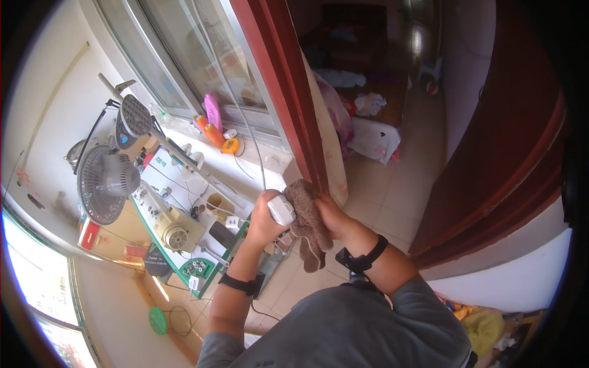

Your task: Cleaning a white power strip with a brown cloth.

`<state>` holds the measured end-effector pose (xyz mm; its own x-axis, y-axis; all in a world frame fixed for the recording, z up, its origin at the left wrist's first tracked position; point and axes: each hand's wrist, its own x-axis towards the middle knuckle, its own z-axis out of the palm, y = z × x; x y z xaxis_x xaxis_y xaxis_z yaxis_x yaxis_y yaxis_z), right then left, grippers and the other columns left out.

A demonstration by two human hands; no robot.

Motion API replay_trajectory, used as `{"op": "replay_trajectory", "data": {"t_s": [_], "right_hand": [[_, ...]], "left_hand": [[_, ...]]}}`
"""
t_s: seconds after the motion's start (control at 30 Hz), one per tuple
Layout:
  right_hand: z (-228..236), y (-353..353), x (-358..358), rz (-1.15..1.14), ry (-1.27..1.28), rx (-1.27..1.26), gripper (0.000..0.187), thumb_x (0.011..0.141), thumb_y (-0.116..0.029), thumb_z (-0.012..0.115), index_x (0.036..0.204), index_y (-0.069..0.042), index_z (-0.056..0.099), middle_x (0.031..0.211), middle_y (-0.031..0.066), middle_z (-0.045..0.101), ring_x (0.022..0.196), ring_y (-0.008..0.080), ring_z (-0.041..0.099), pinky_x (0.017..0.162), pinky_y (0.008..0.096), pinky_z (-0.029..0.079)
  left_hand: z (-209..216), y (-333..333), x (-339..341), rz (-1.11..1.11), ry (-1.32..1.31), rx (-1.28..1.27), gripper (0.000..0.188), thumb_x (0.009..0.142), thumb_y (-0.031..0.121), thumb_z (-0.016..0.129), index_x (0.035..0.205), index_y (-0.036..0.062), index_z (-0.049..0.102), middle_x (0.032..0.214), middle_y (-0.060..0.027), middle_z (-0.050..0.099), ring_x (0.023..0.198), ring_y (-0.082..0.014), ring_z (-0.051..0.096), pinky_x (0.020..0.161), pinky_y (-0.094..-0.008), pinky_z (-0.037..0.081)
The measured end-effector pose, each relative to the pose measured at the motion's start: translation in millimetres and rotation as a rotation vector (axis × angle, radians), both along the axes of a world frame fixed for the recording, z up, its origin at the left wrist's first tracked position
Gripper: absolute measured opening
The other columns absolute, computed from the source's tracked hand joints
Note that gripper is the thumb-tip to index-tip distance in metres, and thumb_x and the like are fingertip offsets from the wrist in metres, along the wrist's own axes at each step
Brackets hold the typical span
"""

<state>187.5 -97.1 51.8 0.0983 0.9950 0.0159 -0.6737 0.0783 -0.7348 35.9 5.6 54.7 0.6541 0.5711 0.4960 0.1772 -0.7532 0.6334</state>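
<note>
My left hand is closed around a white socket block with rounded corners. A pale cable hangs down from above to this hand. Bunched in my right hand is a fluffy brown cloth, pressed up against the block's right side. One end of the cloth dangles below the hands. The fingers of my right hand are mostly hidden behind it. Both hands are held up in front of my body, beside a red door frame.
To the left stands a sewing machine on a green-edged table, with a grey fan beside it. Orange thread spools, a pink bottle and a yellow tape measure sit on the window sill. A dark red door is at right.
</note>
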Motion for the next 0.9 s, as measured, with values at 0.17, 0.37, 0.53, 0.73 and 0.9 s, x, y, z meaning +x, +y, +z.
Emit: {"op": "replay_trajectory", "data": {"t_s": [0.17, 0.37, 0.53, 0.73, 0.9], "right_hand": [[-13, 4, 4, 0.018, 0.018, 0.063, 0.031, 0.098, -0.026, 0.042, 0.12, -0.005, 0.051, 0.095, 0.0075, 0.06, 0.075, 0.0154, 0.061, 0.06, 0.0303, 0.053], [-6, 5, -3, -0.327, -0.443, 0.135, 0.024, 0.093, -0.013, 0.05, 0.113, 0.0, 0.057, 0.1, 0.0082, 0.064, 0.092, 0.0198, 0.063, 0.082, 0.0322, 0.05], [7, 8, -9, -0.507, -0.709, 0.264, 0.024, 0.089, -0.006, 0.055, 0.112, 0.001, 0.058, 0.104, 0.0095, 0.064, 0.1, 0.0197, 0.061, 0.087, 0.032, 0.047], [3, 6, 3, -0.357, -0.624, 0.304, 0.03, 0.091, -0.006, 0.054, 0.12, 0.0, 0.051, 0.112, 0.0082, 0.058, 0.106, 0.0155, 0.056, 0.091, 0.0307, 0.044], [13, 7, -6, -0.374, -0.563, 0.186, 0.038, 0.095, -0.013, 0.053, 0.13, -0.001, 0.044, 0.12, 0.0062, 0.053, 0.11, 0.0132, 0.051, 0.095, 0.029, 0.042]], "left_hand": [[-3, 3, 1, -0.006, -0.025, -0.014, 0.064, 0.061, 0.009, 0.08, 0.114, 0.0048, 0.045, 0.103, -0.0161, 0.058, 0.097, -0.0308, 0.059, 0.083, -0.038, 0.047], [16, -6, 10, 0.041, -0.008, -0.165, 0.064, 0.063, 0.016, 0.082, 0.114, 0.0038, 0.045, 0.101, -0.0176, 0.059, 0.096, -0.032, 0.061, 0.083, -0.0374, 0.047], [24, -3, 18, 0.052, 0.011, -0.217, 0.068, 0.064, 0.02, 0.084, 0.116, 0.0031, 0.044, 0.104, -0.0184, 0.06, 0.098, -0.0304, 0.061, 0.084, -0.0362, 0.047], [33, -1, 18, -0.067, -0.041, -0.242, 0.068, 0.065, 0.02, 0.084, 0.116, 0.0029, 0.044, 0.105, -0.0191, 0.061, 0.102, -0.0293, 0.061, 0.085, -0.0361, 0.047], [26, 1, 19, 0.095, 0.053, -0.046, 0.065, 0.066, 0.019, 0.083, 0.116, 0.0027, 0.044, 0.102, -0.0186, 0.061, 0.099, -0.03, 0.063, 0.083, -0.0367, 0.048]]}}
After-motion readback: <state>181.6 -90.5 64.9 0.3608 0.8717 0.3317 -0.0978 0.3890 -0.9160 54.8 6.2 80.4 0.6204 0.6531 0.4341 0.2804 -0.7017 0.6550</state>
